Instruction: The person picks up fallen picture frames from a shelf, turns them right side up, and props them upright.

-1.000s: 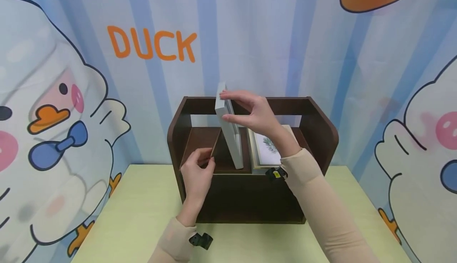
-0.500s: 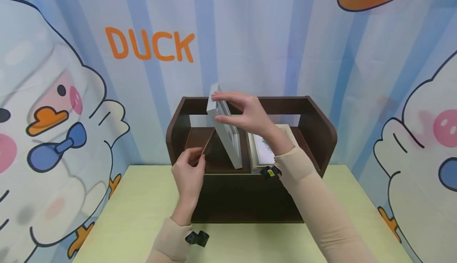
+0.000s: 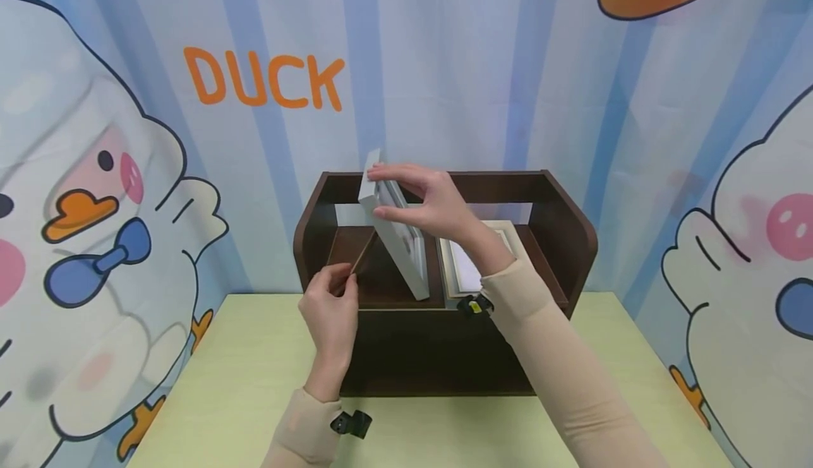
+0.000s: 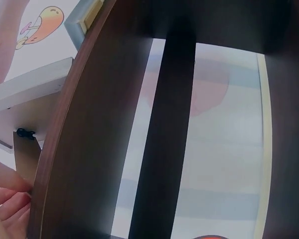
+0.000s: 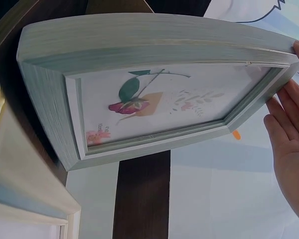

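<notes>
Leaning, the grey floral frame is gripped by right hand, stand by left hand

- Soft, even light fills the room; the curtain and table look bright.
- The shelf swallows it, its near face almost black, with a faint shadow on the table before it.
- From the left wrist, the shelf's panel has a dull sheen, its edges bow, and the curtain beyond looks washed out.
- From the right wrist, the frame curves along its edge; the other frame, left, is soft.
</notes>
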The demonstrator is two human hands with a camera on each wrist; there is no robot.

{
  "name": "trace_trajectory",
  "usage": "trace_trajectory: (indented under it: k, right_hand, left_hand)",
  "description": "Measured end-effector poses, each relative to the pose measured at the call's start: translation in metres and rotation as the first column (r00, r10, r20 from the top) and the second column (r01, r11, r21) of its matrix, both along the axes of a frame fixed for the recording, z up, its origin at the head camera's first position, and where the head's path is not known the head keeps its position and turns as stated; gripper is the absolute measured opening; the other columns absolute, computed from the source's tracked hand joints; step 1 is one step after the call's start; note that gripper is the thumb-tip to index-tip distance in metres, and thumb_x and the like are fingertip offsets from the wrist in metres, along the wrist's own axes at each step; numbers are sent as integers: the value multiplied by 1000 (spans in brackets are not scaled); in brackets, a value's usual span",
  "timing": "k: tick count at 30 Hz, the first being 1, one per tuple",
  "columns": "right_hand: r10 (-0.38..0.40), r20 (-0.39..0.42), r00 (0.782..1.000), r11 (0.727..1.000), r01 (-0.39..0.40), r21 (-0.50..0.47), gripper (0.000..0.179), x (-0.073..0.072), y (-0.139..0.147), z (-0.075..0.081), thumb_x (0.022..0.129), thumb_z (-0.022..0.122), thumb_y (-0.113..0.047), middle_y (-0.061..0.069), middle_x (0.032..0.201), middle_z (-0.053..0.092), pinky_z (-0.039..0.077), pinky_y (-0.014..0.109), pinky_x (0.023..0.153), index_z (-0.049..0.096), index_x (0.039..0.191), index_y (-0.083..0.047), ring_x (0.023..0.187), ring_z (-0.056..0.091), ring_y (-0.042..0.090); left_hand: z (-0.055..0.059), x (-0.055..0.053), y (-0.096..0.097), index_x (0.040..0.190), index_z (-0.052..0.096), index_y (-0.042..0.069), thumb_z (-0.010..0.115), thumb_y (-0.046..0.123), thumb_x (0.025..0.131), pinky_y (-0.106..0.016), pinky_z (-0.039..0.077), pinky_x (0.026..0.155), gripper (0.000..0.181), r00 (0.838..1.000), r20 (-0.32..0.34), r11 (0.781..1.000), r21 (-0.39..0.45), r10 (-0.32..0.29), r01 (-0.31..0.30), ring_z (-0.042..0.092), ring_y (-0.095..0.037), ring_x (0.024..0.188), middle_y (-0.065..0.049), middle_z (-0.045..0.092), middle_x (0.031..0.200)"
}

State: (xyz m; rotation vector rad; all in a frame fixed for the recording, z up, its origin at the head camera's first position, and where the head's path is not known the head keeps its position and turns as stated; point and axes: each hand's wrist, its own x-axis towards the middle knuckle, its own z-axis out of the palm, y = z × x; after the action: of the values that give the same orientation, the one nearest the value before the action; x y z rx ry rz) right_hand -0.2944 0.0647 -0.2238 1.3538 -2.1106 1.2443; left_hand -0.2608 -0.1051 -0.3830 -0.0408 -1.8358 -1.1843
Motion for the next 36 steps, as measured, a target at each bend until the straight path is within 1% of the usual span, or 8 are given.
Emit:
trace_trajectory:
  k: [5, 12, 20, 27, 32, 34, 36]
  right_hand:
    - [-9, -10, 1000, 1000, 9, 11, 45, 0, -2, 1, 82, 72, -5, 20, 132, 56, 39, 30, 108, 59, 124, 4, 128, 49, 30]
    - [-21, -17, 1000, 1000, 22, 20, 46, -1, -3, 0, 82, 73, -6, 18, 131, 57, 39, 28, 108, 59, 125, 3, 128, 49, 28]
    - [-21, -12, 1000, 999, 22, 26, 46, 0, -5, 1, 82, 73, -7, 19, 131, 57, 38, 29, 109, 59, 125, 3, 128, 49, 28]
    - [-34, -6, 999, 999, 34, 38, 46, 2, -4, 3, 82, 72, -7, 18, 132, 56, 38, 30, 109, 58, 126, 2, 129, 48, 28]
    - [-30, -6, 1000, 998, 30, 52, 47, 3, -3, 3, 83, 71, -5, 19, 133, 55, 38, 29, 109, 57, 126, 3, 129, 48, 29]
    - [-22, -2, 1000, 998, 22, 50, 47, 1, -2, 3, 83, 71, -5, 19, 133, 56, 39, 30, 108, 57, 127, 4, 128, 49, 29]
    - [-24, 9, 1000, 999, 23, 40, 47, -7, 0, -1, 83, 71, -6, 17, 133, 56, 39, 30, 108, 57, 128, 2, 128, 49, 27]
  left_hand:
    - [0, -1, -2, 91, 72, 0, 72, -1, 79, -37, 59, 67, 12, 1000, -10, 1000, 7, 16, -16, 70, -23, 75, -13, 70, 86]
    - [-1, -1, -2, 91, 72, 2, 72, 2, 80, -31, 59, 68, 11, 999, 8, 999, -3, 51, -51, 70, -19, 75, -11, 70, 86]
    - [-2, -2, -2, 92, 72, 1, 72, 0, 80, -35, 59, 68, 12, 999, 3, 999, 2, 46, -46, 71, -23, 76, -12, 70, 88]
    - [-1, -2, -3, 92, 72, 2, 72, 2, 81, -32, 59, 68, 11, 998, 5, 998, -15, 55, -55, 70, -20, 76, -11, 70, 87]
    - [-2, 0, -3, 93, 72, 2, 74, 3, 79, -31, 59, 70, 14, 999, 5, 999, -15, 41, -41, 70, -20, 79, -11, 69, 88]
    - [-2, 0, -2, 94, 71, 3, 74, 4, 79, -30, 58, 70, 15, 999, -3, 999, -23, 35, -36, 70, -19, 80, -10, 68, 88]
    - [0, 2, -2, 95, 71, 4, 74, 6, 80, -30, 58, 70, 16, 999, -24, 999, -36, 32, -33, 70, -19, 80, -10, 68, 89]
